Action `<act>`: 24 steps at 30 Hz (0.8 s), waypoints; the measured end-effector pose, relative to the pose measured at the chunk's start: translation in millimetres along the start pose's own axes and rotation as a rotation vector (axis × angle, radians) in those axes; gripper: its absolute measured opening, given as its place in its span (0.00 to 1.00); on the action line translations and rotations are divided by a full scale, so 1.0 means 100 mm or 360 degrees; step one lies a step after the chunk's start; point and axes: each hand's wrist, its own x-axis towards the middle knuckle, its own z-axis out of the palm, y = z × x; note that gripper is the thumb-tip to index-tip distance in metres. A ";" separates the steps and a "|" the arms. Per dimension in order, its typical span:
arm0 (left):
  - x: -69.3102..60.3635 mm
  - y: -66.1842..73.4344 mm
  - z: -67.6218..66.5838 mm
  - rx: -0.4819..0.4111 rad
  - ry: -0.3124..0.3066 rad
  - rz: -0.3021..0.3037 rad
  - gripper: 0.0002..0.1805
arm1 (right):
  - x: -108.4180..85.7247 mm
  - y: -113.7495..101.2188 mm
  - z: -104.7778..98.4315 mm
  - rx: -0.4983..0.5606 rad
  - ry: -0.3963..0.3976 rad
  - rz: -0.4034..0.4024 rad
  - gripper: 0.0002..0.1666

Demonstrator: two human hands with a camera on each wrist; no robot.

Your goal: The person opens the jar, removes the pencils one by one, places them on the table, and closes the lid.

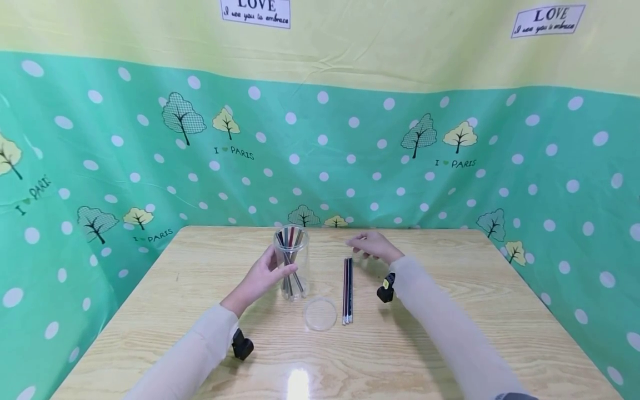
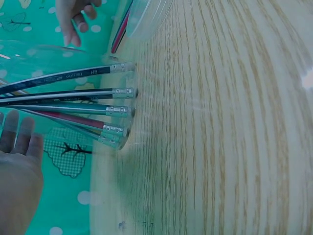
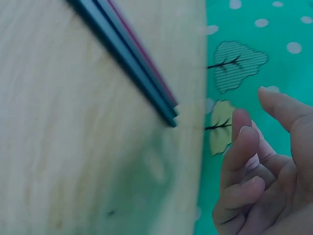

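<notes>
A clear jar [image 1: 300, 278] with several pencils [image 2: 83, 117] inside stands on the table, left of centre. The left hand [image 1: 262, 278] holds its side, fingers behind and thumb across the front. Several dark and red pencils [image 1: 347, 291] lie side by side on the table to the right of the jar. Just beyond their far ends hovers the right hand [image 1: 375, 246], fingers loosely bent, holding nothing; the right wrist view shows this hand [image 3: 264, 181] apart from the pencils' tips [image 3: 171, 115]. A round clear lid [image 1: 320, 314] lies between jar and pencils.
The wooden table [image 1: 210, 289] ends at a green and yellow curtain [image 1: 320, 139] with white dots and printed trees. Black wrist cameras sit on both sleeves, the left one [image 1: 242, 344] low over the table, the right one [image 1: 386, 289] right of the pencils.
</notes>
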 end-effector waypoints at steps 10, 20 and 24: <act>0.00 -0.02 -0.01 -0.0003 -0.0004 -0.0016 0.42 | 0.01 -0.36 0.01 -0.0022 -0.0039 -0.0204 0.23; -0.01 -0.01 -0.01 -0.0002 -0.0002 -0.0012 0.42 | -0.13 -0.84 0.11 -0.0019 -0.0089 -0.0329 0.23; -0.01 -0.01 -0.01 -0.0011 -0.0008 -0.0009 0.42 | -0.18 -1.00 0.16 -0.0002 -0.0102 -0.0417 0.19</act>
